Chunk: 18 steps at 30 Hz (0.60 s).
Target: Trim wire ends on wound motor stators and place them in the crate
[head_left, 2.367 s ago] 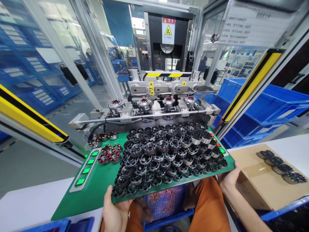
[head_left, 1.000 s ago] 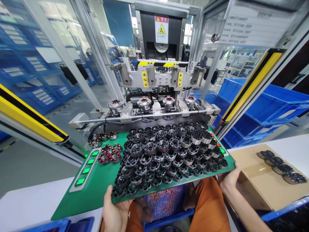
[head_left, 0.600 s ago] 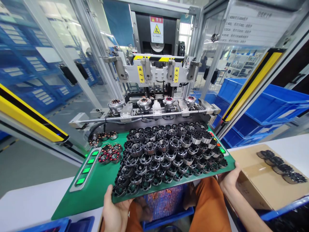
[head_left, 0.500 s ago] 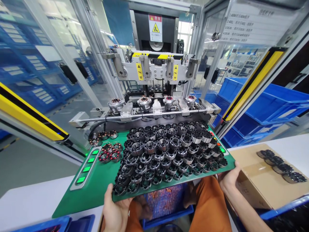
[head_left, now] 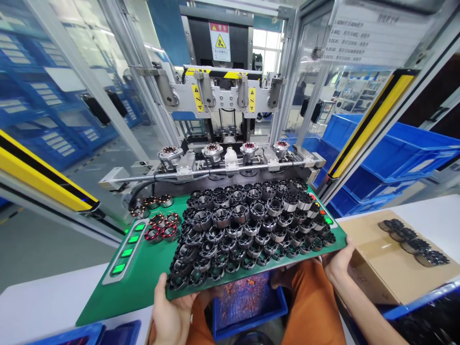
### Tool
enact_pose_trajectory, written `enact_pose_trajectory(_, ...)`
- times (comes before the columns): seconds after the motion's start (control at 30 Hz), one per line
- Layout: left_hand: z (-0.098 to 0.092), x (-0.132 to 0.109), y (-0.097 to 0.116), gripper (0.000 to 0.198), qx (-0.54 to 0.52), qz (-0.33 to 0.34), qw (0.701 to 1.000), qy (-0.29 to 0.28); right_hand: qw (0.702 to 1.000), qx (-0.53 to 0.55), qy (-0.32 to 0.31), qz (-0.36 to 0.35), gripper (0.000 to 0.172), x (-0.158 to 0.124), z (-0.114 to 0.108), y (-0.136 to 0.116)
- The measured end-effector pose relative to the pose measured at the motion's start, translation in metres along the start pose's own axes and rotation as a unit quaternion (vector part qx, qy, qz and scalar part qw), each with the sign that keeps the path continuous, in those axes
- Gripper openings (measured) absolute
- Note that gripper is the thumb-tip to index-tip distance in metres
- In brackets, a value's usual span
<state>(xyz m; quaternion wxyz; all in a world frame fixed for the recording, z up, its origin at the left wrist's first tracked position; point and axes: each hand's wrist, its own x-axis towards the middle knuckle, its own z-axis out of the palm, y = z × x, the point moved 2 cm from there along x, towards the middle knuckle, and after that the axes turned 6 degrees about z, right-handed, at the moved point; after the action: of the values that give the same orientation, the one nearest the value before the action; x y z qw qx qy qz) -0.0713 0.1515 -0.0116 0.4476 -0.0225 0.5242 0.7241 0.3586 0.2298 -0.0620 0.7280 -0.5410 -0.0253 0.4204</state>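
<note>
gripping hands: left hand (head_left: 173, 309) and right hand (head_left: 338, 260) grasp the green worktop (head_left: 104, 299) by its front edge
black-rimmed rings (head_left: 240, 219): on the worktop between and beyond the hands, packed close, likely so neighbours brace one another
wound rings (head_left: 169, 235): set apart at left, plausibly to avoid mixing
open room: bare green near the lit buttons (head_left: 127, 252); scant margin in front; cardboard box (head_left: 398, 281) just beyond the right hand

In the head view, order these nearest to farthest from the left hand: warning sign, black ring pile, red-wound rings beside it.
1. Black ring pile: beside the left hand.
2. Red-wound rings: farther back, left of the pile.
3. Warning sign: high up, behind both.
</note>
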Motion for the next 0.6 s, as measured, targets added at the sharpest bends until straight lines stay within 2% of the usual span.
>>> enact_pose_trajectory(0.33, 0.0017, -0.0016, 0.0004, 0.040, -0.002, -0.002, 1.000, 0.002, 1.000, -0.001, -0.006, -0.018, 0.053, -0.0009, 0.0013, 0.0004)
enact_pose_trajectory(0.6, 0.0006, -0.0002, 0.0004, 0.037, -0.003, -0.001, 1.000, 0.003, 0.999, 0.029, -0.014, -0.024, 0.051, 0.0047, -0.0008, 0.0040)
